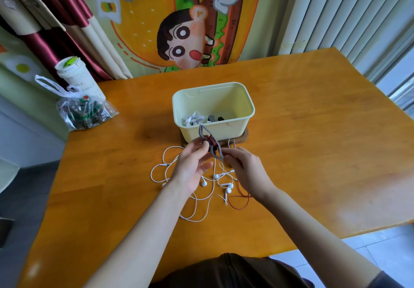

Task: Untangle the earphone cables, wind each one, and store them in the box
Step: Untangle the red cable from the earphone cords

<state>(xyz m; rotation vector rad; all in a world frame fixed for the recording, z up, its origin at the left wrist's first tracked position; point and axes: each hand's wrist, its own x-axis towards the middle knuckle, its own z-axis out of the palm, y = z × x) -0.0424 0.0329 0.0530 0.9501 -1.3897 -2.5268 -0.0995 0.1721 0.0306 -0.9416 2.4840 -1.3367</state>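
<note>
Just in front of the box (224, 132), above the counter (313, 142), the left hand (192, 167) pinches a wound brown cable bundle (211, 145) between curled fingers. The right hand (244, 169) nips the bundle's grey end (220, 153) the same way. A loose brown tail (240, 194) trails away from the box, under the right wrist and close to the unwound white earphones (228, 190) lying in front of the box. Drawing in that tail could probably drag the white loops along and knot the two together. If the left pinch slackens, the coils would likely spring apart. Another white set (192, 118) lies inside the box, at its left end.
</note>
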